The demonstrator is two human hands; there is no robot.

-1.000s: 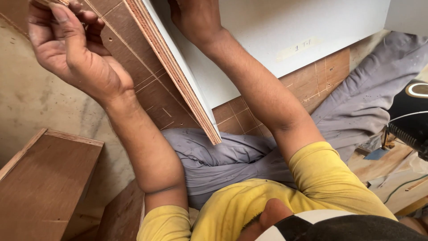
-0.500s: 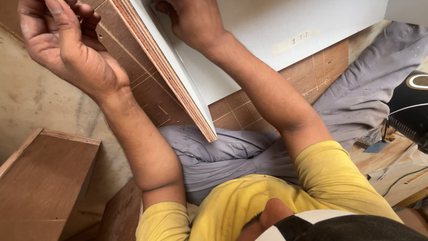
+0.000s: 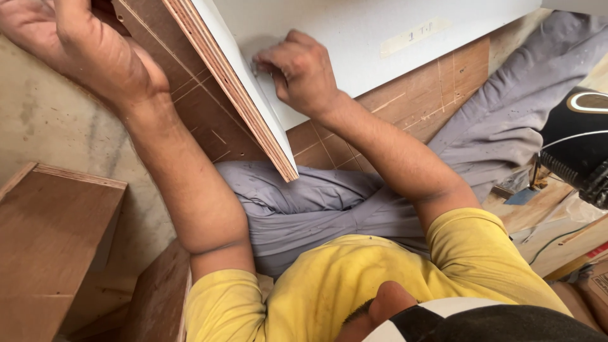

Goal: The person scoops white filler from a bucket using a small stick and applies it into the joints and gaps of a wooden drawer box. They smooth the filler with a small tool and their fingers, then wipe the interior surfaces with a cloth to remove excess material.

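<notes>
A plywood panel [image 3: 244,101] with a white laminate face and a layered brown edge stands tilted, crossing the top middle. My left hand [image 3: 79,54] is at the top left against the panel's brown back; its fingers run off the frame. My right hand [image 3: 297,73] rests on the white board [image 3: 380,25] just right of the panel. Its fingers are curled, with the fingertips bunched at the corner where panel and board meet. Nothing shows in them. Below are my yellow shirt [image 3: 354,278] and grey trousers [image 3: 316,202].
A brown plywood sheet [image 3: 430,82] marked with pencil lines lies under the white board. A brown wooden box [image 3: 50,234] stands at the lower left on a concrete floor [image 3: 44,120]. A black power tool [image 3: 576,152] and wood offcuts [image 3: 557,234] lie at the right.
The view has shifted, so both hands sit lower in frame. My right hand has come down the white board into full view beside the panel. My left hand stays behind the panel.
</notes>
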